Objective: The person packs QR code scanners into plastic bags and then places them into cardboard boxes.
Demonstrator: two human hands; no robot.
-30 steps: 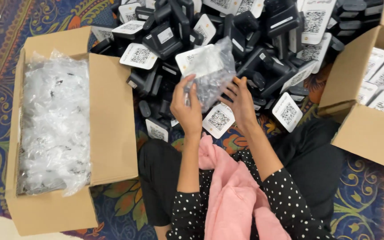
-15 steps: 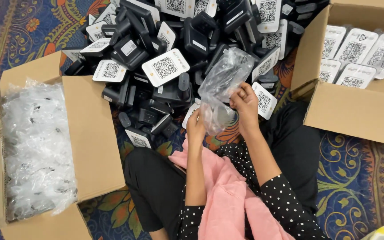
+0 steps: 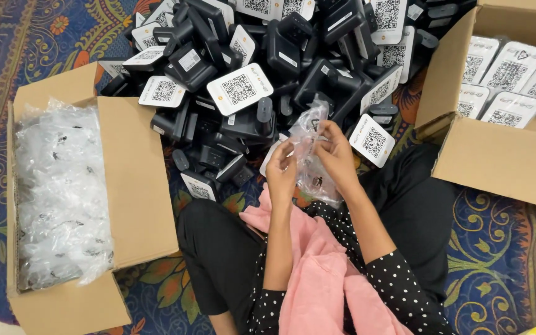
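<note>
Both hands, left (image 3: 282, 166) & right (image 3: 336, 155), pinch clear bag (image 3: 310, 155) just below black stand pile (image 3: 280, 62); some bagged stands in right box (image 3: 497, 155); most left unbagged.

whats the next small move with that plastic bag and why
Probably spread the mouth of the clear plastic bag wider. The left hand and the right hand both pinch its top edge, and it looks crumpled and narrow. The black devices lie piled just beyond, and none is in either hand.
</note>
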